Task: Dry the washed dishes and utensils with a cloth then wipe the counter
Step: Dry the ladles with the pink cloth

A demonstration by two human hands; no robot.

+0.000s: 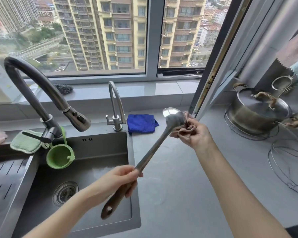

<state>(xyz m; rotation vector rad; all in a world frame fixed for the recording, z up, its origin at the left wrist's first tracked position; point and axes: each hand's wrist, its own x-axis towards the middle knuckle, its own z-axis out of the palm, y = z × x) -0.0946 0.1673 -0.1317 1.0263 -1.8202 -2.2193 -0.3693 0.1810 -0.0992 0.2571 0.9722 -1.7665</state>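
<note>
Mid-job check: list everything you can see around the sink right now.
ladle: one, steel with dark handle, held above the sink's right edge
pinkish cloth: one, bunched against the ladle's bowl
blue cloth: one, on counter beside small tap
sink: one, steel, lower left
pull-down faucet: one, grey, behind sink
small tap: one, steel, behind sink's right corner
sponge pad: one, green, left of faucet base
silicone cup: one, green, hanging from faucet
scourer: one, dark grey, windowsill
lidded pot: one, steel, counter at right
strainer: one, steel, behind pot
left hand: grips ladle handle
right hand: holds pinkish cloth at ladle bowl
</note>
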